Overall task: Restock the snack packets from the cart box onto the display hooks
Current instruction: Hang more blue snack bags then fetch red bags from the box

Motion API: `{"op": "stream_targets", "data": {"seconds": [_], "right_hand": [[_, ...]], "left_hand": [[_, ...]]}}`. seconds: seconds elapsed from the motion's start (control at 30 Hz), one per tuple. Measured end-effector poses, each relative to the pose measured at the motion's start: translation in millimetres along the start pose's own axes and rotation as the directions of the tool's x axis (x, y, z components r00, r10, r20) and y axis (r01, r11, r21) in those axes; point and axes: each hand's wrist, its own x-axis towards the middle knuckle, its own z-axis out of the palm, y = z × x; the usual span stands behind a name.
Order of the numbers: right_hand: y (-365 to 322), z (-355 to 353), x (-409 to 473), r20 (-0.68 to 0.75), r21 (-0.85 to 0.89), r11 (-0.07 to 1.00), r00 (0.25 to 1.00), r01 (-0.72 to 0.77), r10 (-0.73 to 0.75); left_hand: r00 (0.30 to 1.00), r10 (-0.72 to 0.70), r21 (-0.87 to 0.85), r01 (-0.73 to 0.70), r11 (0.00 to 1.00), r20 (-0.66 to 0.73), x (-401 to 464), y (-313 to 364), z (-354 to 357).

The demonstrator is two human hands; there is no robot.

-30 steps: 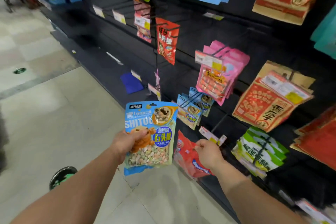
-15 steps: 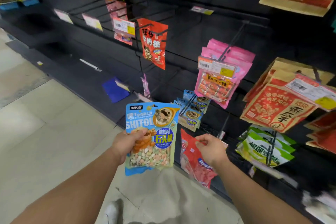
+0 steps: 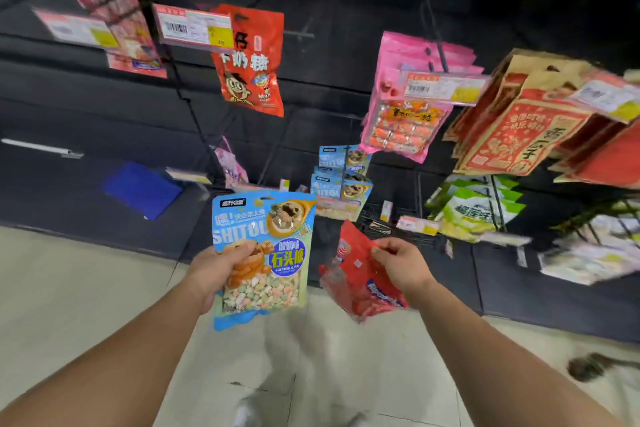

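- Left hand (image 3: 216, 272) gripped the blue snack packet (image 3: 261, 258) by its left edge; packet upright, long axis vertical, before the display.
- Right hand (image 3: 401, 265) pinched the red packet (image 3: 360, 284), tilted, top edge up.
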Motion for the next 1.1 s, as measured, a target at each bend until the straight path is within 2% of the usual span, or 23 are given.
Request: {"op": "stream_targets", "data": {"seconds": [0.3,0.57,0.83,1.0,1.1], "right_hand": [[27.6,22.4,18.6,0.068,-0.096,0.995,0.998,0.025,-0.018],[67.3,37.5,62.4,0.174,-0.052,0.999,0.985,0.006,0.003],[103.6,50.6,99.1,0.097,-0.098,0.995,0.995,0.036,-0.026],[121.2,53.4,128.2,0.043,-0.295,0.952,0.997,0.078,-0.069],[133.2,54.2,148.6,0.018,-0.276,0.957,0.996,0.091,-0.089]], "left_hand": [[0.999,-0.027,0.012,0.026,1.0,0.046,37.1,-20.7,23.7],[0.993,0.013,0.045,-0.018,0.999,0.12,101.5,-49.5,55.2],[0.985,0.006,0.077,-0.02,0.997,0.175,151.8,-83.3,85.2],[0.968,0.043,0.102,-0.069,0.992,0.245,184.4,-92.3,110.0],[0.958,0.069,0.088,-0.097,0.991,0.277,207.9,-99.5,121.8]]}}
